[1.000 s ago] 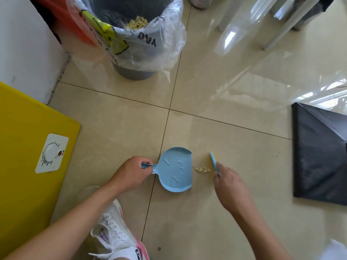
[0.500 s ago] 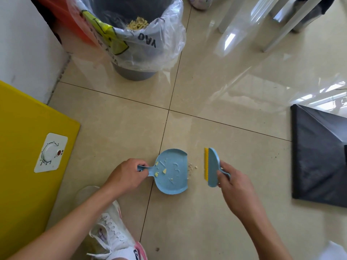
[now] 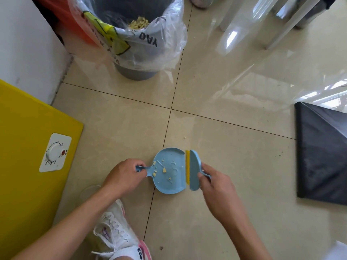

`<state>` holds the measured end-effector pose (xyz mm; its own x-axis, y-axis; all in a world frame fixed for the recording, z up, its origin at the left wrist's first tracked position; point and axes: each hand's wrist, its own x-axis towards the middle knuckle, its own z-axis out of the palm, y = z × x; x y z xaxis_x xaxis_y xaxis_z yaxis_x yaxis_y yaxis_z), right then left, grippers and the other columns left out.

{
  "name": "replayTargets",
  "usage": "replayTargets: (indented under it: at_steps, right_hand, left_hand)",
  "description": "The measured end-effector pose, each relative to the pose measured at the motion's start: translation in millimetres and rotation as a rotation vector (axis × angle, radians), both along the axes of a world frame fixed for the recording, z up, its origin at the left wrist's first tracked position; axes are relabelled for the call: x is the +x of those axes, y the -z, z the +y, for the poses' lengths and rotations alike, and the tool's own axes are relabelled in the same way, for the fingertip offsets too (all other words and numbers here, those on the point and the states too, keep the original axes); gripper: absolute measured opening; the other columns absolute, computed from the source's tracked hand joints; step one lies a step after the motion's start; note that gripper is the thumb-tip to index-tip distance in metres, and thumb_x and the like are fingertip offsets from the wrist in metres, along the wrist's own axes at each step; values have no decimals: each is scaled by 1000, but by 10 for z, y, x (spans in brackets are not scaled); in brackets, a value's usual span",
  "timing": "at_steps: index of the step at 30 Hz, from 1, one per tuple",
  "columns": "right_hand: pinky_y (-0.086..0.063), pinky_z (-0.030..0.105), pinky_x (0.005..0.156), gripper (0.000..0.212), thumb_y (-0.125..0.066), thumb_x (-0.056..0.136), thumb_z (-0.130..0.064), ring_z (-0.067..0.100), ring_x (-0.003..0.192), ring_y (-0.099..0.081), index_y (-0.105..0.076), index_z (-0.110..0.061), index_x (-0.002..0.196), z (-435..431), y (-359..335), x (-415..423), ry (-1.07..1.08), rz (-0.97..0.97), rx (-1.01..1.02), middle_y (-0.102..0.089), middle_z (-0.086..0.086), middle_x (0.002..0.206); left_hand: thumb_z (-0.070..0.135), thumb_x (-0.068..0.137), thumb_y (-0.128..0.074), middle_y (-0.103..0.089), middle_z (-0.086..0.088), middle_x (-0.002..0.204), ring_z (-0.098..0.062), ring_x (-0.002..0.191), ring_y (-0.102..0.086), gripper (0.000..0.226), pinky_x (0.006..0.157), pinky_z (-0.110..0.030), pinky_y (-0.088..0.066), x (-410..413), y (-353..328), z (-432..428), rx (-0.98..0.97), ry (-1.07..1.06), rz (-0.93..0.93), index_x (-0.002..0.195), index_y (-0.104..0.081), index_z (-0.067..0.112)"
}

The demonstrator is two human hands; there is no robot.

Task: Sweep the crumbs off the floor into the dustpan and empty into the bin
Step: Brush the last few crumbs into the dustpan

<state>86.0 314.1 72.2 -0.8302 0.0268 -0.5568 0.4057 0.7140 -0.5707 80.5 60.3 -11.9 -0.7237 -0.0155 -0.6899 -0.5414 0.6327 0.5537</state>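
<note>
A small light-blue dustpan lies flat on the beige tiled floor, with several yellowish crumbs scattered inside it. My left hand grips its short handle. My right hand holds a blue hand brush, whose yellow bristles press against the dustpan's open right edge. One tiny crumb lies on the floor just beyond the pan. A grey bin lined with a clear plastic bag stands farther ahead and has crumbs in it.
A yellow appliance with a white dial panel sits at the left beside a white wall. A black fabric object lies at the right. White furniture legs stand at the top right. My white sneaker is below the pan.
The brush swept left across the crumb pile until its bristles met the pan's edge. The crumbs that lay on the floor beside the pan are now inside it.
</note>
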Motion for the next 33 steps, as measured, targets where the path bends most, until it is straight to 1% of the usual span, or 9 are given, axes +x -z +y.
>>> replayTargets:
  at_steps: [4, 6, 11, 14, 16, 18, 25, 29, 33]
  right_hand:
    - [-51, 29, 64, 31, -45, 101, -22, 7, 71, -63, -63, -28, 126, 230, 6, -75, 60, 26, 225, -71, -7, 88]
    - [-54, 38, 75, 29, -44, 102, -20, 23, 85, -65, -61, -20, 125, 231, 56, -107, 23, -2, 306, -71, 2, 97]
    - [-52, 42, 75, 24, -45, 100, -18, 26, 80, -61, -65, -20, 113, -147, 160, 13, -95, -72, 137, -70, 6, 86]
    - [-50, 26, 66, 25, -44, 99, -23, 10, 68, -59, -67, -32, 103, -286, 105, 105, -72, -61, -73, -71, -5, 82]
    - [-46, 9, 64, 33, -47, 100, -20, -2, 78, -65, -67, -46, 103, -233, 43, 107, -30, -2, -115, -73, -21, 87]
    - [-44, 5, 66, 32, -50, 101, -16, -5, 82, -65, -69, -41, 110, -97, 26, 91, 41, 59, -51, -74, -18, 88]
    - [-51, 39, 81, 29, -45, 102, -19, 27, 92, -62, -60, -19, 127, 79, 157, -52, 6, -23, 299, -69, 5, 99]
    - [-52, 40, 79, 27, -44, 99, -19, 19, 79, -63, -66, -21, 115, -360, 175, 7, -72, -97, 68, -70, 0, 87]
    - [-56, 35, 85, 35, -45, 99, -30, 17, 95, -69, -63, -31, 129, -612, 5, 122, -98, -98, -146, -75, -3, 110]
  left_hand:
    - [26, 86, -59, -64, -6, 65, -15, 52, -45, 18, 53, -29, -36, 11, -14, -65, -31, -5, 5, 73, -71, 24]
    - [28, 85, -59, -67, -7, 67, -14, 50, -45, 18, 52, -29, -36, 23, -21, -83, -35, -13, 8, 72, -71, 25]
    - [26, 87, -59, -62, -4, 63, -15, 51, -45, 18, 53, -29, -35, 28, -50, -65, -46, -11, -2, 74, -71, 24]
    - [24, 87, -59, -54, 4, 57, -15, 49, -42, 18, 51, -29, -33, 18, -75, -86, -43, -15, -7, 73, -71, 22]
    - [24, 86, -59, -53, 6, 55, -13, 48, -41, 18, 50, -28, -32, -2, -102, -108, -37, -11, -9, 73, -72, 23]
    - [25, 85, -59, -53, 7, 54, -12, 47, -41, 18, 49, -27, -33, -34, -135, -138, -31, -3, -18, 73, -73, 23]
    - [28, 82, -58, -50, 7, 55, -14, 48, -38, 18, 50, -27, -32, -74, -125, -203, -50, 11, -25, 74, -72, 22]
    - [26, 82, -57, -50, 7, 53, -11, 45, -38, 17, 50, -28, -31, -37, -75, -170, -53, 7, -41, 72, -71, 24]
    - [30, 84, -60, -71, 5, 69, -19, 63, -64, 16, 60, -36, -51, -10, -50, -205, -63, 13, -35, 75, -73, 27]
